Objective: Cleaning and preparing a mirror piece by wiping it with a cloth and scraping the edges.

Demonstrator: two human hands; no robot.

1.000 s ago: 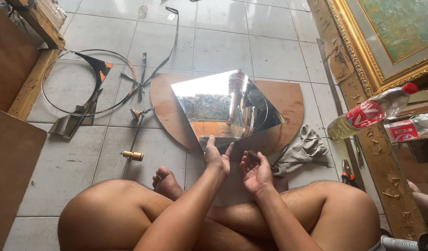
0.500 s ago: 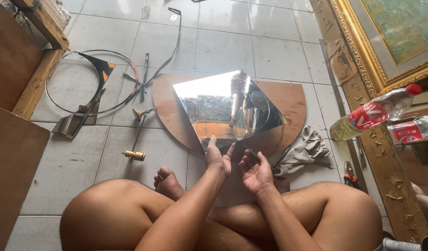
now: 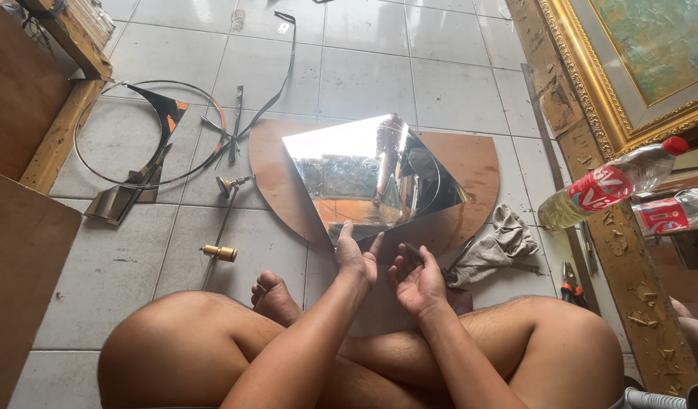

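Note:
I sit cross-legged on a tiled floor. A mirror-bright metal sheet (image 3: 372, 174) with a pointed right corner stands tilted in front of me, over a brown half-round board (image 3: 470, 163). My left hand (image 3: 355, 257) grips the sheet's near edge, thumb and fingers on it. Just to its right, my right hand (image 3: 419, 282) is held palm up with fingers apart, off the sheet. A thin dark stick (image 3: 412, 251) shows at its fingertips; I cannot tell if it is held.
A grey rag (image 3: 497, 246) and pliers (image 3: 569, 282) lie to the right. At left lie a metal ring (image 3: 148, 132) with offcuts and a brass-tipped tool (image 3: 220, 252). A gilded picture frame (image 3: 591, 83) and plastic bottles (image 3: 607, 185) stand at right, and brown boards (image 3: 23, 250) at left.
The metal sheet has tilted and turned slightly under my left hand. Both hands stay in nearly the same place.

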